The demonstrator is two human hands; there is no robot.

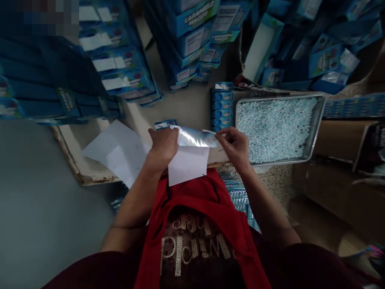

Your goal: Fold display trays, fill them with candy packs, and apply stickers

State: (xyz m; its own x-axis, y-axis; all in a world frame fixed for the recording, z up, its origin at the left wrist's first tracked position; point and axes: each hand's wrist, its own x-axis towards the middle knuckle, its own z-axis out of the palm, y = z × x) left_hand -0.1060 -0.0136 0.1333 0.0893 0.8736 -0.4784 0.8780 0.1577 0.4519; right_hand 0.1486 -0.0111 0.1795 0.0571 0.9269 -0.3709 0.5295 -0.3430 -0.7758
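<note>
A shiny silvery strip of foil wrapper (197, 137) is stretched between my two hands above the table edge. My left hand (164, 145) is closed on its left end, thumb toward a small blue packet (165, 124) lying just behind. At the other end, my right hand (234, 143) pinches the strip's corner between thumb and fingertips. Below the foil, a white paper sheet (189, 165) hangs over the table's front edge against my red apron (192, 200). More white paper (117, 150) lies to the left of my left hand.
A metal tray (319, 120) of small pale-blue pieces stands at right, beside a column of blue packets (221, 106). Stacked blue boxes (192, 44) line the back. A carton (255, 86) holds jumbled blue boxes. The table's worn edge (69, 156) shows at left.
</note>
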